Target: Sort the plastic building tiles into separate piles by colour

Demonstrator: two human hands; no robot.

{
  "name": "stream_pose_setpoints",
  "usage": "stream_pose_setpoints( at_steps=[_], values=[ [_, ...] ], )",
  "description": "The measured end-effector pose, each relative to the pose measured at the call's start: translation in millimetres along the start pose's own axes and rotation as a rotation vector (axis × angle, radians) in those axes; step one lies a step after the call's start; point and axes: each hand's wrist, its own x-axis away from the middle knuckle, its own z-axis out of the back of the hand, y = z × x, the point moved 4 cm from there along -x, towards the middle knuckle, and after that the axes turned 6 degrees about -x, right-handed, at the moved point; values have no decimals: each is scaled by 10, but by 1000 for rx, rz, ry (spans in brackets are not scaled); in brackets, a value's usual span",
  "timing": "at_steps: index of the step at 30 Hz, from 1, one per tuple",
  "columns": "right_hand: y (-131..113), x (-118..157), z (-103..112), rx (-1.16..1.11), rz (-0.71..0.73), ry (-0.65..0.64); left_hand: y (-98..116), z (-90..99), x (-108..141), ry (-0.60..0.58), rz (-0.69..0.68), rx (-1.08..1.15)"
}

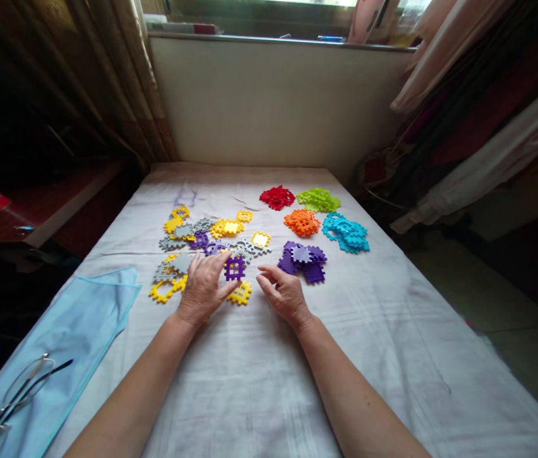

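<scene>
My left hand (203, 286) holds a purple square piece (234, 268) with window-like holes between thumb and fingers, above a yellow piece (240, 293). My right hand (284, 294) is apart from it, its fingers curled toward the thumb; whether anything small is between them cannot be made out. Beside the right hand lies a purple pile (314, 271). Around the left hand are mixed grey pieces (183, 263), yellow pieces (160, 291) and purple pieces (198, 240). A yellow pile (225, 228) sits farther back.
Red (277, 197), lime green (319, 200), orange (302, 222) and blue (346, 233) piles stand at the back right of the cloth-covered table (383, 356). Glasses (25, 391) rest on a light blue cloth (82, 324) at the left. Curtains hang beyond both sides.
</scene>
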Motion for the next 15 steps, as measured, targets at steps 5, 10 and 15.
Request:
stream_pose_setpoints(
  at_steps=[5, 10, 15],
  values=[
    [24, 23, -107, -195, -104, -23, 252, -118, 70, 17, -82, 47],
    [27, -34, -8, -194, -82, 17, 298, -156, 109, 19, -118, 63],
    [349, -138, 709, -140, -154, 536, 194, -123, 138, 25, -89, 75]
  ],
)
